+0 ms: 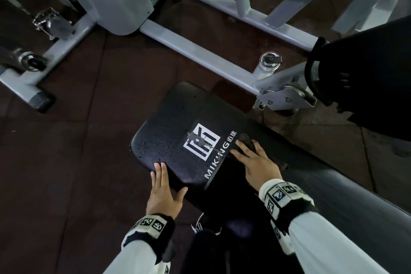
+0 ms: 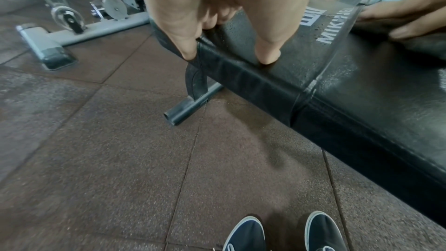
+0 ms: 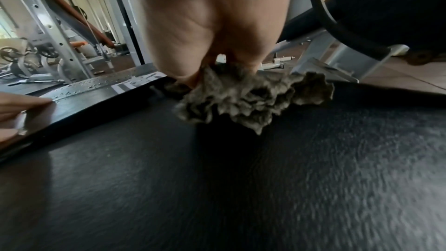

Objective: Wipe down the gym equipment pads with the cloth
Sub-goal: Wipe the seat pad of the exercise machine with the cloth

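Observation:
A black bench pad with a white MIKING logo lies in front of me, and water droplets dot its near-left end. My left hand rests on the pad's left edge, fingers straight and thumb spread onto the top. In the left wrist view the left hand straddles that edge of the pad. My right hand presses a crumpled grey cloth flat against the pad beside the logo, fingers spread. The right wrist view has the cloth bunched under the right hand on the pad.
A white machine frame crosses the brown rubber floor beyond the bench. A clear lidded bottle stands by the frame. Another black pad rises at the right. The bench's foot bar and my shoes are on the floor.

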The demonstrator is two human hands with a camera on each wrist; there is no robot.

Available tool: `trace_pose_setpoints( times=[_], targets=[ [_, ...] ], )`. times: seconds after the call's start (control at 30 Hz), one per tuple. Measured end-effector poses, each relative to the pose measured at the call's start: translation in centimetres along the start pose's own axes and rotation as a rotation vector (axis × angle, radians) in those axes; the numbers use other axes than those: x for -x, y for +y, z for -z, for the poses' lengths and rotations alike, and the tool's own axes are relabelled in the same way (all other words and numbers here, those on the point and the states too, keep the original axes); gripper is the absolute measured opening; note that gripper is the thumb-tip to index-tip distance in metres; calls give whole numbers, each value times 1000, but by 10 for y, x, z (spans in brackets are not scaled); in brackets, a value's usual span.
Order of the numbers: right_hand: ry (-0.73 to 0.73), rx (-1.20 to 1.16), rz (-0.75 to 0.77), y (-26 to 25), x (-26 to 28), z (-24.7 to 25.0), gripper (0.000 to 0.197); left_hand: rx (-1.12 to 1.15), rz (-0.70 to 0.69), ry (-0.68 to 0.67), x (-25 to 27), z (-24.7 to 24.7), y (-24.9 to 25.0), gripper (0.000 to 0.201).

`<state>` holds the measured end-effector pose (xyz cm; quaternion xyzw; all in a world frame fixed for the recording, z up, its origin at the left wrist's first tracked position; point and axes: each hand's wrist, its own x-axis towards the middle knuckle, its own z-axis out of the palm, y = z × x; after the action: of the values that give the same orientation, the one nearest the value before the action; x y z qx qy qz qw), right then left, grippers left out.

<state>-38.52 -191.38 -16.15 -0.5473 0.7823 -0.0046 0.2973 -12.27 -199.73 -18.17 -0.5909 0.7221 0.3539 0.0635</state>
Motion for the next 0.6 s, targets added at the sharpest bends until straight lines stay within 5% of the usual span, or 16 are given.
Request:
trace_pose_setpoints(
  times=[0.23, 0.4, 0.5, 0.6],
  targets=[
    [379, -192, -130, 7, 43, -30, 53, 40, 42, -68, 22, -1, -4, 86],
    [544, -245, -12, -13, 57, -14, 47, 80, 140, -123, 22, 0, 5, 77],
    [485, -267, 135, -36, 39, -9, 43, 70, 178, -109, 23, -2, 14, 69],
    [252, -211, 173, -55, 13, -19, 46, -13, 197, -76, 25, -4, 28, 63]
  ],
)
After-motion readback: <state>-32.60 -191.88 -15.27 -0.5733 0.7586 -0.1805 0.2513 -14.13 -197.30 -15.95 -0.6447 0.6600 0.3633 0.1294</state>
